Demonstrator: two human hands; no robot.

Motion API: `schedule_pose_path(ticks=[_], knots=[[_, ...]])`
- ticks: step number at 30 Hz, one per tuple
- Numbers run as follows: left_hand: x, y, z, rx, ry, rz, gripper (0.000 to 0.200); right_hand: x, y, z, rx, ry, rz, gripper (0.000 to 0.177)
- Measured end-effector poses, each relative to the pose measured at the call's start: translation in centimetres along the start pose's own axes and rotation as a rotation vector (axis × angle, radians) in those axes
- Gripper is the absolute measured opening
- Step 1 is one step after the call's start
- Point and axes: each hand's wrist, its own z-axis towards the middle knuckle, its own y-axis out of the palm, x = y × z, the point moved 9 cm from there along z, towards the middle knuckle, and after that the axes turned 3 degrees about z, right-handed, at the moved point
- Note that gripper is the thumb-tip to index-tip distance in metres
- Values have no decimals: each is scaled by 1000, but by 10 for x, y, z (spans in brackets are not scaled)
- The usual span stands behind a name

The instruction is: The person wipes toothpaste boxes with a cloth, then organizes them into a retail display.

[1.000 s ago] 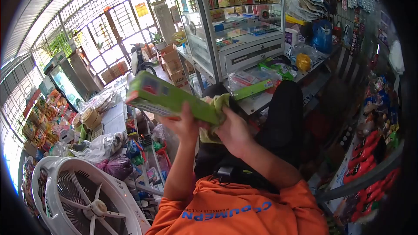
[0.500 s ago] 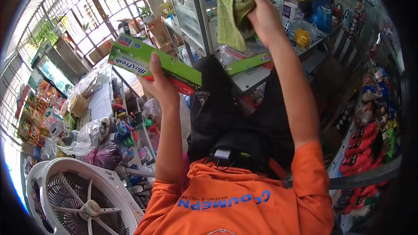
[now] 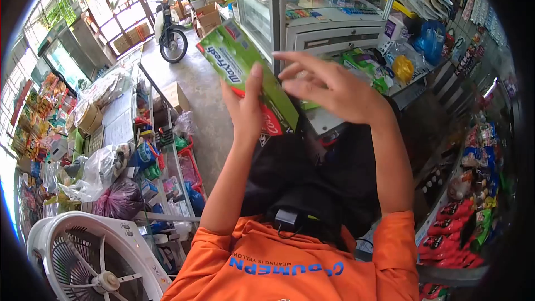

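In my left hand (image 3: 243, 108) is a green and red Max Fresh toothpaste box (image 3: 237, 56), held tilted with the thumb across its printed face. My right hand (image 3: 337, 90) hovers just to the right of the box, fingers apart and nothing in them. Behind that hand, green packages (image 3: 362, 64) lie on a white counter (image 3: 324, 122) under the glass display case (image 3: 334, 8). Part of the counter is hidden by my right hand and forearm.
A large white fan (image 3: 100, 256) stands at lower left. Beside it is a shelf of goods with a purple plastic bag (image 3: 120, 198). Blue (image 3: 432, 42) and yellow (image 3: 402, 69) bags sit at right. A motorbike (image 3: 170, 33) is parked farther back.
My right hand has let go of the green cloth and come down and left toward the box. My left hand has moved right with the box, now tilted more steeply.
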Motion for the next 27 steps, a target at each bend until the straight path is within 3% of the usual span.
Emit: schedule_pose_path(ticks=[5, 9, 10, 12, 13, 14, 16, 17, 19, 20, 24, 26, 27], knots=[[23, -9, -4, 35, 8, -5, 47, 33, 62, -20, -15, 3, 12, 82], [34, -6, -11, -13, -106, -95, 42, 20, 80, -35, -91, 114, -24, 76], [41, -9, -11, -24, -94, -103, 42, 15, 74, -39, -79, 106, -37, 76], [37, -3, -17, -230, -210, 74, 43, -3, 52, -45, -2, -19, 37, 70], [44, 7, -21, -347, -131, 101, 41, -13, 34, -47, 110, -32, 117, 66], [35, 9, -26, -485, -224, 169, 44, -25, 22, -49, 118, -40, 110, 66], [51, 27, -40, -668, -89, 256, 51, -47, -18, -54, 259, -26, 93, 62], [54, 35, -46, -734, -117, 248, 63, -60, -33, -57, 269, -29, 86, 62], [53, 53, -55, -886, -167, 314, 71, -59, -25, -62, -75, 190, 15, 58], [49, 60, -57, -937, -185, 352, 73, -57, -32, -64, -76, 204, 17, 58], [33, 79, -42, -935, -108, 390, 72, -44, -55, -64, -135, 226, -6, 52], [28, 93, -27, -937, -126, 177, 73, -44, -89, -69, 61, 163, 67, 52], [23, 91, -14, -898, -155, 202, 71, -38, -105, -76, 59, 171, 68, 52]])
